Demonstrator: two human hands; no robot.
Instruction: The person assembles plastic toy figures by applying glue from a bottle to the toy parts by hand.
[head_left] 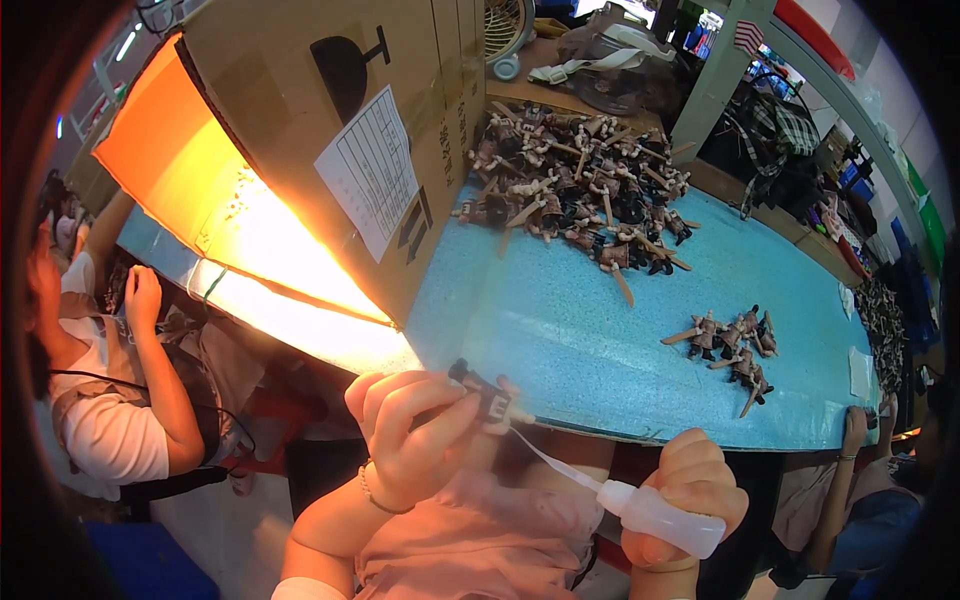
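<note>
1. Left grip (415, 432) pinches a small figure (488, 403), thumb and fingers closed around it.
2. Right grip (697, 500) is wrapped around a white bottle (640, 511). Its thin tip is right by the figure; I can't tell if they touch.
3. That figure is held up by the near edge of the blue surface (560, 345).
4. Looks like the dabbing step, maybe with glue. Next probably needs steady hands and a soft squeeze.

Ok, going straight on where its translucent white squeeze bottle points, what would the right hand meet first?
Likely the small dark toy figure in the left hand; exact depth is unclear.
</note>
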